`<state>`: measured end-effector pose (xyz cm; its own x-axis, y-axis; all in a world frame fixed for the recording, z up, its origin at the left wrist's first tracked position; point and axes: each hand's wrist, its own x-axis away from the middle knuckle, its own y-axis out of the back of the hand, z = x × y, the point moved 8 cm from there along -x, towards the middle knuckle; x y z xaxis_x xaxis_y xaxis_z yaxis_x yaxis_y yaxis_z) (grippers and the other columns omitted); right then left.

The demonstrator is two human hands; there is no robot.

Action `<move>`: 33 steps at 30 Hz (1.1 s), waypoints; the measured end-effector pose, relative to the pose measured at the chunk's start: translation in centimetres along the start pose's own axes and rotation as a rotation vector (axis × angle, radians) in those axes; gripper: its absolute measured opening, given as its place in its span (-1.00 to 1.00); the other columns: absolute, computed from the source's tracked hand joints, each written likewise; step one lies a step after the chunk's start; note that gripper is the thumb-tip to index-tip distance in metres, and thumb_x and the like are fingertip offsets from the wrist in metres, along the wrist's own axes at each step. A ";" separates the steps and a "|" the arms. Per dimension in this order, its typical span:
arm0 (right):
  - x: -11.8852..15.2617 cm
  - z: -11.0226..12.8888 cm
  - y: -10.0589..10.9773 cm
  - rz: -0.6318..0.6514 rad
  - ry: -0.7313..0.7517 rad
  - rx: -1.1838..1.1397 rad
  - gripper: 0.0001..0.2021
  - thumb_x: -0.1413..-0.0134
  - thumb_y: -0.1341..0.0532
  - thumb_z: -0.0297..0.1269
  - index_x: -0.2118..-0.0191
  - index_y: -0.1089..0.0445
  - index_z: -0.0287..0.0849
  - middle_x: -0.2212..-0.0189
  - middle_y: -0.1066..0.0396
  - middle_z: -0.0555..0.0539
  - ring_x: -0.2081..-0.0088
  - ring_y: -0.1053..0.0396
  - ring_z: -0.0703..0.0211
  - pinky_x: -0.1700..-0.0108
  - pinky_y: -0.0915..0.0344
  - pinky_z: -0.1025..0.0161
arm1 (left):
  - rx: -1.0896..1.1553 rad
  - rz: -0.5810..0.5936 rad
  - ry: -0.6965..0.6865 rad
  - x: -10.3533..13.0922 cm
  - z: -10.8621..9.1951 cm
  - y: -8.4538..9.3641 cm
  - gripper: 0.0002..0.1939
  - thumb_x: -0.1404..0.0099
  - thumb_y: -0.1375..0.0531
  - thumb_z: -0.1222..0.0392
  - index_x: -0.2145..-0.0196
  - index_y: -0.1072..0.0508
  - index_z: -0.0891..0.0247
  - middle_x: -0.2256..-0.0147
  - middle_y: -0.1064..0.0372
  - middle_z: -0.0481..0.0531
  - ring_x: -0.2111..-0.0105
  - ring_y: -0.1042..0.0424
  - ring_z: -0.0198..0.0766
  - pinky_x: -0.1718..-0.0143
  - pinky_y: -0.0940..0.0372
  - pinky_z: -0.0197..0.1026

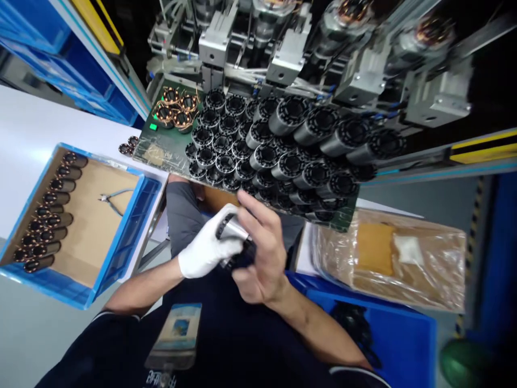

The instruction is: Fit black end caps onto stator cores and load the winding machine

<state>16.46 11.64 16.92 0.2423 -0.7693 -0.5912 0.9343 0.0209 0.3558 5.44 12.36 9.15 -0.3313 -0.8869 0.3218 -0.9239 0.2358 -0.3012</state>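
Observation:
My left hand (205, 245), in a white glove, is closed around a silver stator core (235, 228) with a black slotted end, in front of my chest. My bare right hand (262, 250) is just to its right, slightly blurred, with its fingers curled. A dark plastic piece (245, 255) shows between its thumb and fingers, against the core; its exact shape is hard to see. Just beyond my hands, stacked rows of similar stator cores (266, 155) with black ends cover much of the green worktop (177, 153).
Several copper-wound stators (183, 119) stand at the worktop's left. Winding machines (288, 56) line the back. At left, a blue tray (91, 293) holds wound stators and cutting pliers (115, 199). At right are a plastic-lined carton (438, 248) and a blue bin (412, 345) with black parts.

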 end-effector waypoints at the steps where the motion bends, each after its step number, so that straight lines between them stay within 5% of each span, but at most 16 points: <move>1: 0.7 -0.5 1.1 -0.029 -0.009 -0.049 -0.37 -0.69 -0.07 0.06 -0.66 -0.20 -0.04 -0.50 -0.30 -0.33 -0.45 -0.37 -0.28 -0.39 -0.48 -0.34 | -0.043 0.033 -0.034 -0.3 -1.5 0.7 -0.25 -0.24 -0.51 -0.54 -0.07 -0.56 0.08 0.08 -0.58 0.12 0.11 -0.58 0.02 0.06 -0.53 0.07; 4: 3.4 -2.2 4.9 -0.084 -0.064 -0.098 -0.49 -0.64 -0.20 -0.10 -0.55 -0.37 0.04 -0.25 -0.53 -0.27 -0.17 -0.58 -0.17 -0.09 -0.65 -0.18 | -0.404 0.004 -0.286 -2.2 -8.7 3.9 -0.40 -0.26 -0.61 -0.28 -0.06 -0.59 0.07 0.01 -0.59 0.05 0.07 -0.59 -0.06 0.01 -0.46 -0.01; 7: 5.8 -4.8 7.3 -0.071 -0.212 -0.053 -0.65 -0.58 -0.25 -0.31 -0.35 -0.53 -0.01 0.04 -0.63 -0.14 0.12 -0.63 0.04 0.10 -0.63 0.06 | -1.131 -0.046 -0.608 -5.9 -16.1 5.1 -0.43 -0.30 -0.59 -0.14 -0.13 -0.59 0.11 -0.07 -0.62 0.06 0.00 -0.64 -0.01 -0.03 -0.45 0.01; 10: 7.4 -6.7 7.4 -0.020 -0.331 -0.005 -0.71 -0.52 -0.25 -0.50 -0.18 -0.58 -0.08 0.18 -0.62 -0.06 0.21 -0.60 0.16 0.15 -0.58 0.21 | -1.607 -0.020 -0.606 -12.7 -19.1 5.5 -0.38 -0.34 -0.54 -0.17 -0.21 -0.59 0.16 -0.10 -0.64 0.12 -0.02 -0.63 0.03 0.03 -0.44 -0.02; 14: 8.2 -7.8 6.0 0.064 -0.391 0.007 -0.75 -0.50 -0.28 -0.54 -0.09 -0.61 -0.09 0.23 -0.63 0.00 0.24 -0.60 0.23 0.14 -0.55 0.29 | -1.858 0.091 -0.510 -20.4 -18.4 5.5 -0.36 -0.40 -0.45 -0.24 -0.26 -0.57 0.16 -0.14 -0.62 0.14 -0.08 -0.61 0.11 0.07 -0.39 -0.03; 18: 8.2 -8.5 5.0 0.112 -0.390 -0.019 -0.76 -0.48 -0.31 -0.52 -0.08 -0.61 -0.07 0.22 -0.65 0.01 0.24 -0.61 0.23 0.14 -0.54 0.29 | -1.873 0.187 -0.495 -23.9 -16.0 5.2 -0.34 -0.39 -0.38 -0.28 -0.26 -0.55 0.19 -0.13 -0.57 0.16 -0.12 -0.58 0.20 0.02 -0.37 0.01; 26: 7.2 -10.7 4.0 0.231 -0.385 -0.058 -0.73 -0.50 -0.30 -0.54 -0.11 -0.59 -0.05 0.22 -0.61 0.01 0.25 -0.58 0.22 0.17 -0.50 0.25 | -1.723 0.221 -0.506 -25.0 -15.2 4.8 -0.35 -0.32 -0.40 -0.26 -0.18 -0.59 0.22 -0.03 -0.55 0.22 -0.05 -0.54 0.23 -0.03 -0.33 0.09; 33: 6.7 -11.1 2.2 0.377 -0.340 -0.049 -0.78 -0.57 -0.28 -0.45 -0.15 -0.55 -0.02 0.16 -0.64 0.03 0.21 -0.58 0.21 0.11 -0.48 0.19 | -1.708 0.228 -0.488 -24.5 -15.0 3.9 -0.39 -0.36 -0.46 -0.06 -0.26 -0.57 0.26 -0.19 -0.49 0.33 -0.17 -0.49 0.34 -0.20 -0.33 0.25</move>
<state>23.05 13.61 5.70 0.4741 -0.8666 -0.1557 0.8113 0.3612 0.4598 7.04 40.95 13.56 -0.6796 -0.7321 0.0475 -0.1320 0.1857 0.9737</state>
